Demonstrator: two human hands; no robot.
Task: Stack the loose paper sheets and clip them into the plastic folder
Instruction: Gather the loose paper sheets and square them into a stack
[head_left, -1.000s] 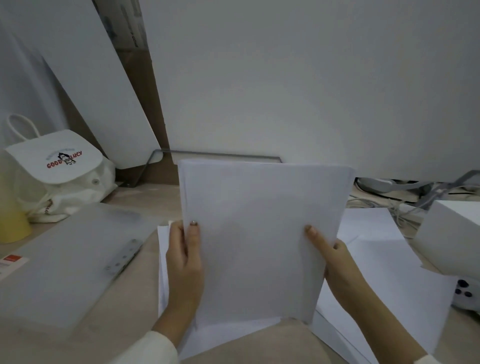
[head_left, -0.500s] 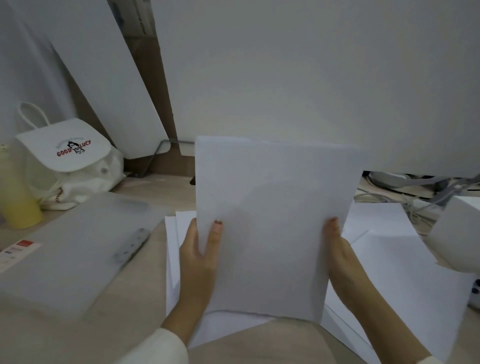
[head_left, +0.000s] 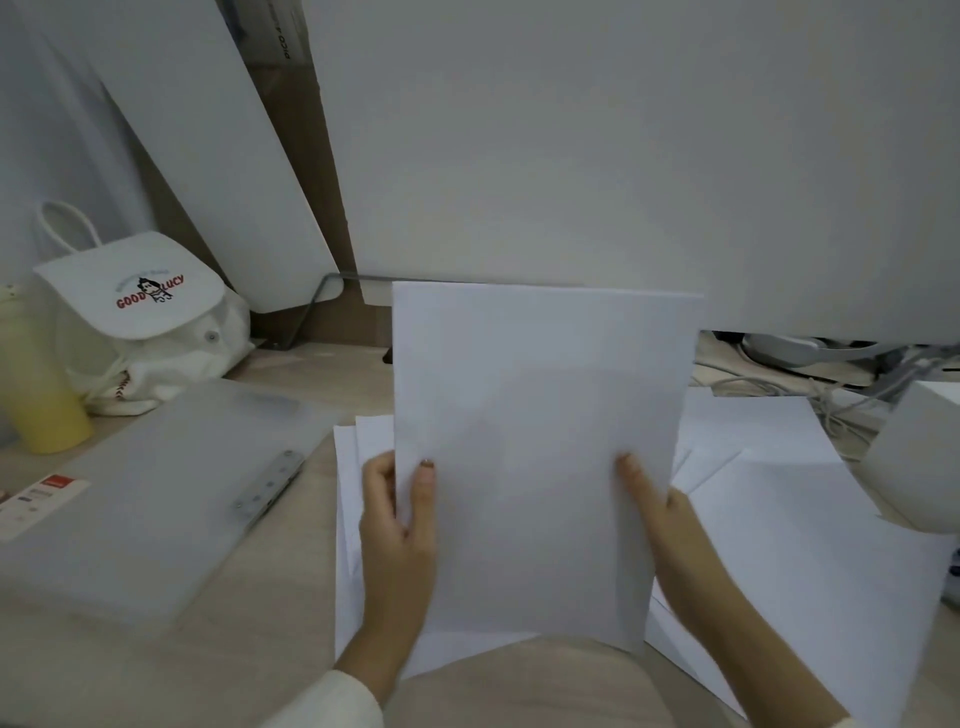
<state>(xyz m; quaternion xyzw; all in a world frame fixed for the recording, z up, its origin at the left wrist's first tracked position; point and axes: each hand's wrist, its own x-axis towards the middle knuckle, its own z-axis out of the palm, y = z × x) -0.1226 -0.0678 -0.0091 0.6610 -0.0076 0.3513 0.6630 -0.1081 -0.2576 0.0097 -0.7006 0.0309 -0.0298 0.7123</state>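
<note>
I hold a small stack of white paper sheets (head_left: 540, 447) upright in front of me over the desk. My left hand (head_left: 400, 525) grips its left edge, thumb on the front. My right hand (head_left: 660, 519) grips the right edge, thumb on the front too. More loose sheets (head_left: 789, 525) lie flat on the desk to the right, and others (head_left: 349, 514) lie under the held stack. The translucent plastic folder (head_left: 156, 493) lies closed at the left, its metal clip bar (head_left: 267, 486) along the near right edge.
A white drawstring bag (head_left: 140, 317) and a yellow bottle (head_left: 39, 395) stand at the far left. White boards (head_left: 571, 145) lean behind the desk. A white box (head_left: 919, 457) and cables (head_left: 810, 395) are at the right.
The stack has shifted a little within my hands and its edges look more even. My left thumb now lies further onto the front of the sheets. The view has shifted slightly.
</note>
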